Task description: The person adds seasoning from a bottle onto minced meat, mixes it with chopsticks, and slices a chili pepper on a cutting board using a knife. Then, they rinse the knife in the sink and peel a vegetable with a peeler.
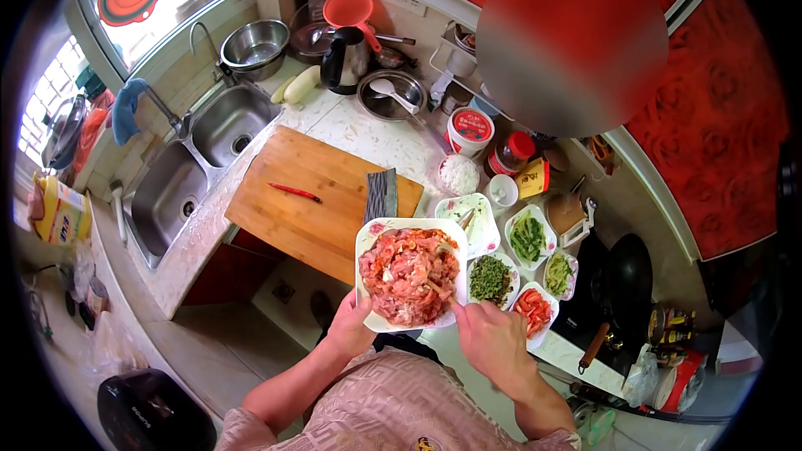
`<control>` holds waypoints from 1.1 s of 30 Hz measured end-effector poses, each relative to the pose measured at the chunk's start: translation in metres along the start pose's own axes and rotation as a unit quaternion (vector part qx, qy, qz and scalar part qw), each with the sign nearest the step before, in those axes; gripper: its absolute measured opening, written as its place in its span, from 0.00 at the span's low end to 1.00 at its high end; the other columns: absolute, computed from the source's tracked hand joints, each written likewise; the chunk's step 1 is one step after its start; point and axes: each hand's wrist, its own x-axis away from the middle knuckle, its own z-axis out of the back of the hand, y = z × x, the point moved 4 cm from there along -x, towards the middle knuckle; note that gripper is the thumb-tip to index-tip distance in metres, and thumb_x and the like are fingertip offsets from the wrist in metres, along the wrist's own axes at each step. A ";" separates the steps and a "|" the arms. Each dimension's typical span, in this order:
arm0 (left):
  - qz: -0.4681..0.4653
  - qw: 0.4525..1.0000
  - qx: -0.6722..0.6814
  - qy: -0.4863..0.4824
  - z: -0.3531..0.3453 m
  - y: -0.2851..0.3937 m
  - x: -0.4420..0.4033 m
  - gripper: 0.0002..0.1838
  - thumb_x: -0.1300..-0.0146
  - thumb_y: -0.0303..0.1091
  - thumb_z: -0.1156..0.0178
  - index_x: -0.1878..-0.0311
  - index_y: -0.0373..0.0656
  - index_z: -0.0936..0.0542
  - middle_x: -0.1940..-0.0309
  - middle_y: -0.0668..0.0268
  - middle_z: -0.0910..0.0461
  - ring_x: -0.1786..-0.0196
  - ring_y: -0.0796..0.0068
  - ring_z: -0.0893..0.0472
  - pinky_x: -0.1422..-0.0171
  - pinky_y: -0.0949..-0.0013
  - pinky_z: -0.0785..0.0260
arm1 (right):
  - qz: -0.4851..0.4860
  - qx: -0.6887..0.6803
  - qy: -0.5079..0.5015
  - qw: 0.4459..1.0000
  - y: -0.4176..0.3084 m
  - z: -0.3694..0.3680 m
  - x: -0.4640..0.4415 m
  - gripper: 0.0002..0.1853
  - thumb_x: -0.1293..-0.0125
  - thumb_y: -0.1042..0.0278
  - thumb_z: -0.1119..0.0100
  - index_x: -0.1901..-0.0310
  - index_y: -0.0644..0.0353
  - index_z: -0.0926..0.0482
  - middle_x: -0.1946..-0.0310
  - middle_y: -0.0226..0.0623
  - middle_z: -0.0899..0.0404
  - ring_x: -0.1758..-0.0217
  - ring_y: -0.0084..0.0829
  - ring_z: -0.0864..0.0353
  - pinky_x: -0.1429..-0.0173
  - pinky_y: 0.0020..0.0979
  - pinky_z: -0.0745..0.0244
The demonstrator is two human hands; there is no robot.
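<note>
A square white bowl (364,242) full of raw, seasoned meat pieces (409,274) is held up in front of the body, overlapping the cutting board's near edge. My left hand (349,327) grips its lower left corner, thumb on the rim. My right hand (490,336) is closed at the lower right corner, around what looks like the end of a chopstick or utensil (438,288) that reaches into the meat. Behind the bowl, a wooden cutting board (301,167) carries a red chili (294,193) and a folded grey striped cloth (380,194).
Right of the bowl stand dishes of chopped green herbs (491,279), green peppers (527,238) and red pepper pieces (533,311). A wok (626,280) sits on the stove further right. A double sink (167,192) is at left; a kettle (346,63) and steel bowl (393,95) stand behind.
</note>
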 end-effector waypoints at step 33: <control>0.075 0.996 0.011 -0.036 0.000 0.009 0.001 0.41 0.29 0.54 0.41 0.22 0.42 0.42 0.26 0.59 0.32 0.26 0.60 0.30 0.23 0.52 0.37 | 0.116 -0.064 -0.087 0.987 0.013 -0.001 -0.047 0.19 0.29 0.54 0.40 0.75 0.57 0.20 0.76 0.36 0.22 0.74 0.44 0.19 0.69 0.45 0.25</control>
